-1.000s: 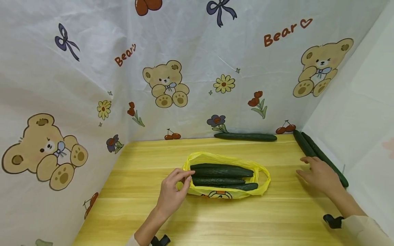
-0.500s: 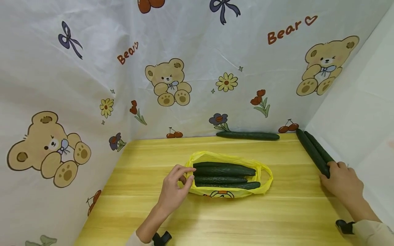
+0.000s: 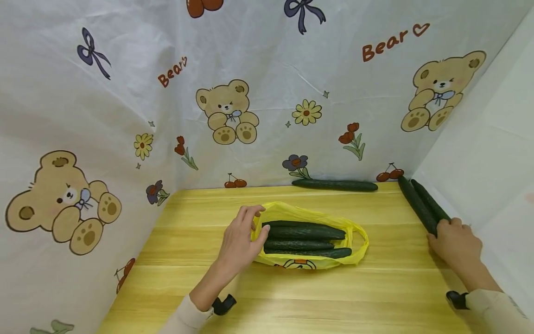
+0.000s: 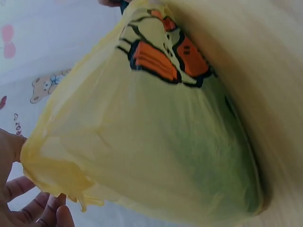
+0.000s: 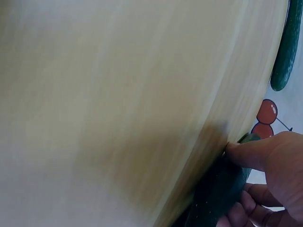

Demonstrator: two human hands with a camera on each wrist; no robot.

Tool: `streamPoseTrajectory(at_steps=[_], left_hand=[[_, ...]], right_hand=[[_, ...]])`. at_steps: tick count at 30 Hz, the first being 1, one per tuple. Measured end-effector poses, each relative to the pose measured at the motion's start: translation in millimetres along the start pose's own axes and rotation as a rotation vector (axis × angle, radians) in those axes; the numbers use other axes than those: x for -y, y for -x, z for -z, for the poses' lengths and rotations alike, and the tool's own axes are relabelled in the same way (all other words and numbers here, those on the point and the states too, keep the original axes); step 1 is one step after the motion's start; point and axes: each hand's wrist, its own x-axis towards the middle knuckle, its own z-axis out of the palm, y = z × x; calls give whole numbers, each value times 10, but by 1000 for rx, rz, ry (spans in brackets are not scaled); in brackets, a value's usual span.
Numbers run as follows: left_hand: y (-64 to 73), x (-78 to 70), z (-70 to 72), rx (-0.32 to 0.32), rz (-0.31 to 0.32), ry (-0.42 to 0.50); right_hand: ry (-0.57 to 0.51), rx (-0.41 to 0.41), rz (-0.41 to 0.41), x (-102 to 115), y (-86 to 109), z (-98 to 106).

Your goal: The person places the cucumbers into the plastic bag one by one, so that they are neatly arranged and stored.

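Note:
A yellow plastic bag (image 3: 359, 253) lies with its mouth toward me, several dark green cucumbers (image 3: 306, 232) side by side inside. At the left end of its mouth is my left hand (image 3: 239, 239), fingers bent loosely and spread apart from the thumb; the left wrist view shows the hand at the bag's bunched yellow edge (image 4: 52, 172). My right hand (image 3: 456, 246) grips the near end of a cucumber (image 3: 417, 204) at the table's right side. In the right wrist view, the thumb (image 5: 251, 153) presses one side of the held cucumber (image 5: 215, 191), with the fingers along the other.
Beside the held cucumber, another cucumber (image 3: 429, 199) lies along the white right wall (image 3: 492, 153). One more cucumber (image 3: 333, 185) rests at the back edge of the wooden table (image 3: 200, 206). A bear-patterned sheet (image 3: 271, 93) hangs behind and on the left.
My right hand has come back toward me along the right-hand cucumbers and taken hold of one. The left hand's fingers have lifted and spread away from the thumb at the bag's edge.

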Motion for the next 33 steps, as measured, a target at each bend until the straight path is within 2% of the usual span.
streamPoseTrajectory(at_steps=[3, 7, 13, 18, 23, 33], left_hand=[[-117, 45, -5, 27, -4, -19], [-257, 119, 7, 105, -10, -40], [-437, 195, 40, 198, -89, -121], [-557, 201, 57, 224, -145, -164], [-650, 192, 76, 254, -158, -192], [-753, 225, 100, 269, -176, -139]], right_hand=[[5, 1, -6, 5, -16, -15], [-1, 12, -4, -7, -3, -5], [-52, 12, -25, -44, 52, 32], [-86, -17, -47, -53, 63, 69], [-89, -18, -70, -52, 71, 184], [-40, -10, -93, -89, 104, 470]])
